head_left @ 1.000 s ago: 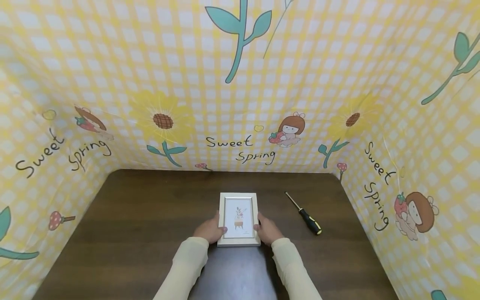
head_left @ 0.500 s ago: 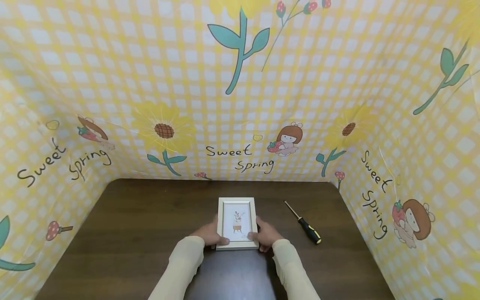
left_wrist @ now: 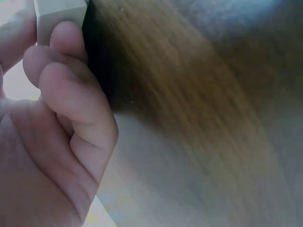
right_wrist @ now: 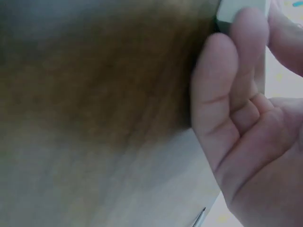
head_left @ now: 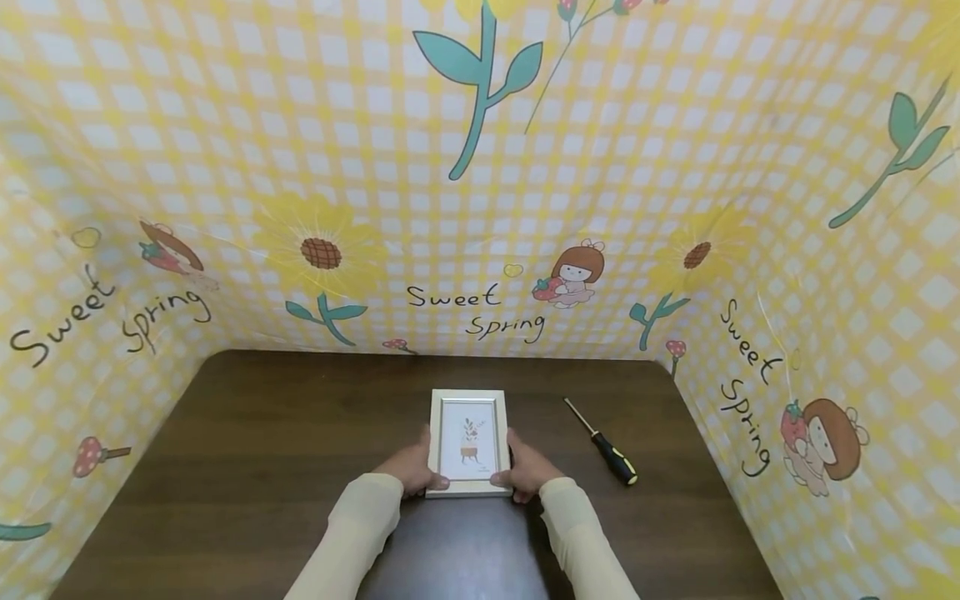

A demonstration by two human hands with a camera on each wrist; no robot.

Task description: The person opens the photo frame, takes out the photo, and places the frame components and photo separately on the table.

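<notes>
A cream-white picture frame (head_left: 468, 489) with a potted-plant print faces up at the middle of the head view. My left hand (head_left: 410, 467) grips its left side, the thumb lying over the lower left corner. On the opposite side my right hand (head_left: 529, 468) holds it the same way, thumb on the lower right corner. In the left wrist view, curled fingers (left_wrist: 78, 94) touch the pale frame corner (left_wrist: 59, 12). The right wrist view has fingers (right_wrist: 215, 71) against the other corner (right_wrist: 234, 10). The frame's underside is hidden.
A screwdriver (head_left: 613, 457) with a black and yellow handle lies on the dark wooden table (head_left: 285, 433), right of the picture frame; its tip (right_wrist: 200, 215) shows in the right wrist view. A yellow checked cloth (head_left: 465, 217) walls the table's back and sides.
Both thumbs have slid toward the picture frame's lower corners, while both hands keep hold of it. The head view has shifted slightly. The screwdriver lies where it was.
</notes>
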